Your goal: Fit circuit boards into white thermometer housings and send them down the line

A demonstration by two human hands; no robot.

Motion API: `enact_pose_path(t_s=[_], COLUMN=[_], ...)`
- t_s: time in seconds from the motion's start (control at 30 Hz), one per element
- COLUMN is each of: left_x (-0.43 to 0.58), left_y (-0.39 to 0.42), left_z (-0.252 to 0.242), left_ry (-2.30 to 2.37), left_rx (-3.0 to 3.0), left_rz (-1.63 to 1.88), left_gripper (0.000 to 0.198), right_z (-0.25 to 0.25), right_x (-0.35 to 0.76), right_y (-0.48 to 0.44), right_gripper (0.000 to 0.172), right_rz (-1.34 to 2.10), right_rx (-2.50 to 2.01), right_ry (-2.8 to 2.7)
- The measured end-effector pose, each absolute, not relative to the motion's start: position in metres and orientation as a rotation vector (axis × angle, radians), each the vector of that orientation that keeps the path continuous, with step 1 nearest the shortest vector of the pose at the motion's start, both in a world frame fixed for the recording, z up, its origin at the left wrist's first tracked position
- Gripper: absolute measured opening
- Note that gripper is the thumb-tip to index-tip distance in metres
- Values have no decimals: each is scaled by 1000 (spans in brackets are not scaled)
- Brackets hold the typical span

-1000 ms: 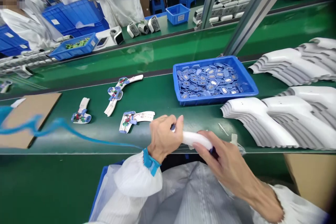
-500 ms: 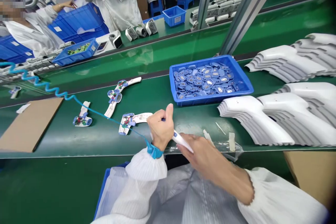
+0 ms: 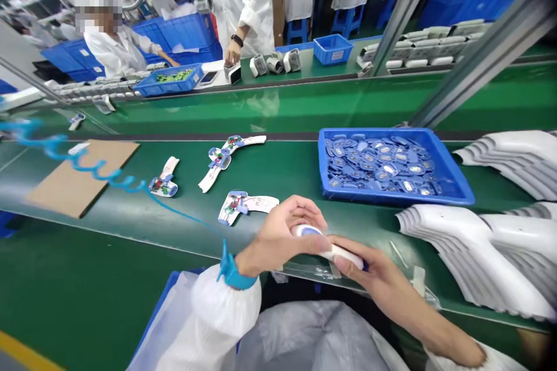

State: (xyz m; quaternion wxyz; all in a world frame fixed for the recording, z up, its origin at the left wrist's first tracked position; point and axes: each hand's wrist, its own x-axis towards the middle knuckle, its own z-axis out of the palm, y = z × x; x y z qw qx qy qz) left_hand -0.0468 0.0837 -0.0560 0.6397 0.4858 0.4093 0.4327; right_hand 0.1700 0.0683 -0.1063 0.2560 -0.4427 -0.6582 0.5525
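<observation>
Both of my hands hold one white infrared thermometer (image 3: 343,255) with a blue panel, just above the front edge of the belt. My left hand (image 3: 289,235) has its fingers curled round the blue-panelled head end, and its thumb lies along the near side. The lower, handle end is gripped by my right hand (image 3: 369,266), thumb on top. A blue strap (image 3: 235,275) with a coiled cord circles my left wrist. Left of my hands lies an opened thermometer half (image 3: 246,203) with wires and circuit parts showing.
More opened halves (image 3: 220,159) lie farther left, beyond them a cardboard sheet (image 3: 82,177). A blue tray (image 3: 395,197) of blue panels stands behind my right hand. Stacked white shells (image 3: 474,243) line the right side. Co-workers stand and sit across the green divider.
My left hand has gone from an upright fist with the thumb raised to cupping the thermometer's head, exposing its blue panel. The camera view has shifted and tilted.
</observation>
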Motion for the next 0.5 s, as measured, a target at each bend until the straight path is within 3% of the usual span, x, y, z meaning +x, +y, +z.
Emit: enact_pose_path(t_s=[0.13, 0.3, 0.4, 0.5], left_x=[-59, -56, -54, -66], left_y=[68, 63, 69, 79], left_z=[-39, -45, -54, -53], left_ry=[844, 1286, 1648, 1655], left_rx=[1129, 1481, 1520, 1584], left_rz=[936, 1056, 1150, 1112], left_gripper=[52, 20, 40, 49], right_z=[-102, -98, -104, -100], right_x=[166, 142, 117, 93], right_y=[73, 65, 48, 41], right_gripper=[46, 40, 34, 31], right_rz=[1647, 1394, 940, 699], right_rx=[-1181, -1234, -1198, -1136], right_ry=[-1689, -1972, -2154, -2151])
